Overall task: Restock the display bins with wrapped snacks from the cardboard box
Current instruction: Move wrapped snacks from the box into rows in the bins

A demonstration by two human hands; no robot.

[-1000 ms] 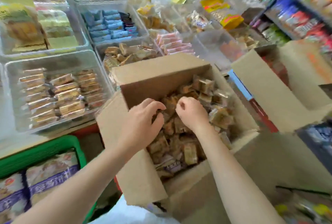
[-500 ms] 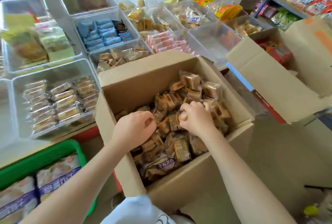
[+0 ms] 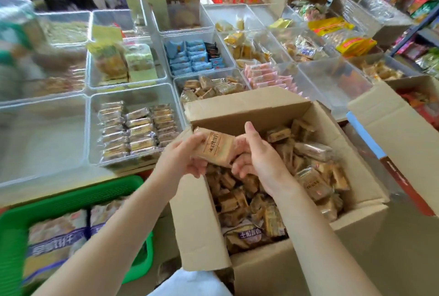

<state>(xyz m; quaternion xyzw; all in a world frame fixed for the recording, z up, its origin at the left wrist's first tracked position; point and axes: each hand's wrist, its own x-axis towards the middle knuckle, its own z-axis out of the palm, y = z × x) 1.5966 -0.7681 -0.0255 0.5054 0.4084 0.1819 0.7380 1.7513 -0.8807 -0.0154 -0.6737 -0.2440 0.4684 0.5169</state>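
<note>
Both hands hold one small stack of wrapped snacks (image 3: 217,147) above the near-left part of the open cardboard box (image 3: 249,109). The left hand (image 3: 185,158) grips the stack's left end with fingers curled underneath, and the right hand (image 3: 257,155) clasps its right end, thumb raised.

The stack looks ready to go to the clear bin (image 3: 213,87) just behind the box's far flap, which already holds matching tan packets and sits near the worktop's front edge. To do this well, I would keep both ends squeezed level so the slippery wrappers do not fan out, lift clear of the flap, then lower the stack flat beside the packets already there.

The packets are small rectangular blocks in crinkly film, tan with dark print on the face, soft enough to dent. The box is plain brown corrugated card with stiff upright flaps, still heaped loosely with more of them. The bins are rigid clear plastic with rounded corners; the one at the left (image 3: 136,127) shows packets set in neat rows.
</note>
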